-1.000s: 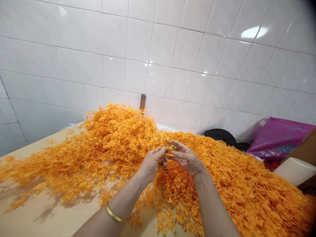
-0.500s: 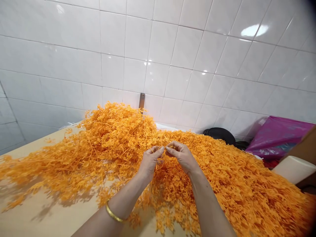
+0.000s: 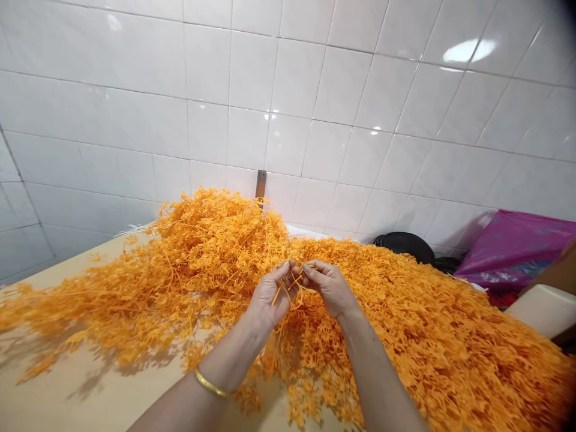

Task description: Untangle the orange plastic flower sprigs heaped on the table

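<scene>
Both hands are pinching thin orange stems.
We are holding the stems between our two hands, with our left hand closing thumb against fingers on them and loose ends crossing over its palm; our right hand is gripping narrowly at the fingertips just beside it, on the stems' right side. We are keeping both hands above the front of the orange sprigs: a tall heap is rising beyond and to the left of the stems, and a broad pile is spreading to their right. A gold bangle is circling our left wrist, above the table.
</scene>
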`<state>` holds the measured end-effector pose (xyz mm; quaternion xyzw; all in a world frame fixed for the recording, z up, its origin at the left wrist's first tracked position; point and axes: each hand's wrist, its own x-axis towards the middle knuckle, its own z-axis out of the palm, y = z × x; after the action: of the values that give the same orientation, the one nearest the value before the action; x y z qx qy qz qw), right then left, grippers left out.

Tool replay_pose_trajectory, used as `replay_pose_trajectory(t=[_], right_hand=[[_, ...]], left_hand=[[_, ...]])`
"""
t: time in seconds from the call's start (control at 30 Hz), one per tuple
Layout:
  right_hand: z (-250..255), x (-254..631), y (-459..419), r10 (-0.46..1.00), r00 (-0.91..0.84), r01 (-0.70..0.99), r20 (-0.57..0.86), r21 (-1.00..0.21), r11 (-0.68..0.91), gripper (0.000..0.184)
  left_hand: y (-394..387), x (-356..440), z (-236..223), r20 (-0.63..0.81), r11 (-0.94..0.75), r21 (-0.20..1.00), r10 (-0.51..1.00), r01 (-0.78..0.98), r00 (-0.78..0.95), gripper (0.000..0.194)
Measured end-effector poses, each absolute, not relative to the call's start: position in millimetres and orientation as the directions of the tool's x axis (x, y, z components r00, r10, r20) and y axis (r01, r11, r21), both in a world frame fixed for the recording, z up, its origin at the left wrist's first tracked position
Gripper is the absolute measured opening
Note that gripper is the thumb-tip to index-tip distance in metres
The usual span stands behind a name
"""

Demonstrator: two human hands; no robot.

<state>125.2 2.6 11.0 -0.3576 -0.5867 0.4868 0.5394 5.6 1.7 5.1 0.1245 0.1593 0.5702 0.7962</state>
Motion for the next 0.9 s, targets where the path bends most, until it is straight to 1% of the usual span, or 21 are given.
replay_pose_trajectory(t=[0.13, 0.27, 0.33, 0.4, 0.47, 0.5, 0.57, 0.63, 0.7, 0.8, 0.9], right_hand=[[7, 111, 3, 0.957, -0.083, -0.183, 0.279, -0.948, 0.261, 0.025], [7, 101, 4, 0.971, -0.036, -0.261, 0.235, -0.94, 0.218, 0.028], [7, 106, 6, 0.985, -0.005, -0.354, 0.17, -0.922, 0.157, 0.025], [8, 116, 9, 0.996, 0.039, -0.477, 0.084, -0.874, 0.092, 0.022], [8, 128, 12, 0.997, 0.078, -0.534, 0.019, -0.843, 0.058, 0.019], [8, 134, 13, 0.996, 0.092, -0.52, 0.007, -0.853, 0.054, 0.016], [8, 141, 13, 0.994, 0.107, -0.439, 0.003, -0.897, 0.05, 0.01], [9, 145, 11, 0.995, 0.103, -0.349, -0.006, -0.937, 0.03, 0.017], [11, 145, 9, 0.998, 0.065, -0.298, -0.024, -0.955, -0.003, 0.021], [14, 142, 6, 0.998, -0.052, -0.287, -0.045, -0.956, -0.058, 0.015], [13, 136, 4, 0.989, -0.14, -0.263, -0.053, -0.961, -0.089, 0.022]], left_hand=[[7, 6, -1, -0.114, 0.317, 0.342, 0.948, -0.885, 0.296, 0.014], [13, 1, -6, -0.061, 0.336, 0.325, 0.94, -0.884, 0.335, 0.019], [13, -1, -7, -0.03, 0.358, 0.318, 0.929, -0.878, 0.368, 0.019], [11, -1, -7, -0.01, 0.377, 0.32, 0.919, -0.869, 0.395, 0.017], [6, 2, -7, -0.022, 0.393, 0.38, 0.909, -0.837, 0.416, 0.015], [4, 4, -7, -0.04, 0.395, 0.433, 0.906, -0.81, 0.421, 0.013], [1, 9, -8, -0.073, 0.376, 0.553, 0.911, -0.744, 0.405, 0.008], [0, 11, -11, -0.074, 0.333, 0.636, 0.924, -0.696, 0.375, 0.008], [2, 12, -15, -0.06, 0.298, 0.68, 0.933, -0.67, 0.355, 0.011], [6, 11, -21, -0.042, 0.264, 0.71, 0.942, -0.654, 0.334, 0.012], [9, 12, -25, -0.01, 0.219, 0.726, 0.951, -0.652, 0.308, 0.011]])
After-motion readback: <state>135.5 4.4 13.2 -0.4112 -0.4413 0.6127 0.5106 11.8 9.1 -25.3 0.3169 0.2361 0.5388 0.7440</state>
